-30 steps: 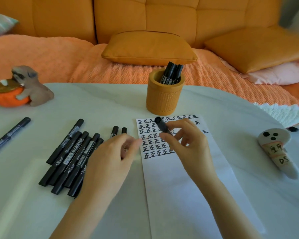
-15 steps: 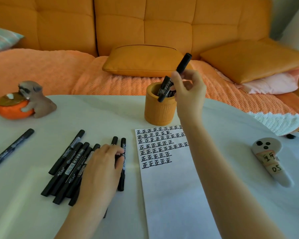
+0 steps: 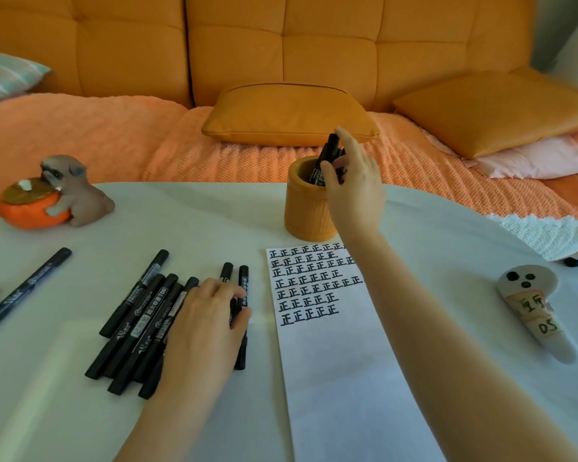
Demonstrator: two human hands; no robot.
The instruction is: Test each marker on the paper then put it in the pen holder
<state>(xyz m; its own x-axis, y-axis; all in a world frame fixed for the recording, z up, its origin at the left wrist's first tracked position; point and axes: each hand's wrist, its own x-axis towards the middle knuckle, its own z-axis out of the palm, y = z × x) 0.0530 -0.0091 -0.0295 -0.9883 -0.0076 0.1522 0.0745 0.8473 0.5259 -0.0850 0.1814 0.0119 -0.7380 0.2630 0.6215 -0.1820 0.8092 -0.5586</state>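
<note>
Pinching the marker (image 3: 329,150) between thumb and the fingers behind it, your right hand (image 3: 354,191) has its index finger (image 3: 342,136) raised straight, clear of the cap. Marker is tilted, lower end inside the orange pen holder (image 3: 306,211), top end poking above the other markers standing there. Holder sits on the table (image 3: 197,221) just beyond the top edge of the paper (image 3: 331,378).

Step, as I read it: dropping a tested marker in. To do it well:
- Stay low and let the lower end slip past the others.
- Then spread thumb and fingers and let it slide. No tossing.
- Lean it the same way as the ones inside so it doesn't jam across the rim.
- Mind your wrist on the way out. The holder may be light enough to tip, which is a guess.

Left hand (image 3: 204,325) lies palm down on the loose markers (image 3: 147,315) left of the paper, fingers bent, tips on the two nearest the sheet. Can't tell if one is actually gripped. Take just one and don't scatter the row. Plenty lie untested, so the task looks well short of done.
</note>
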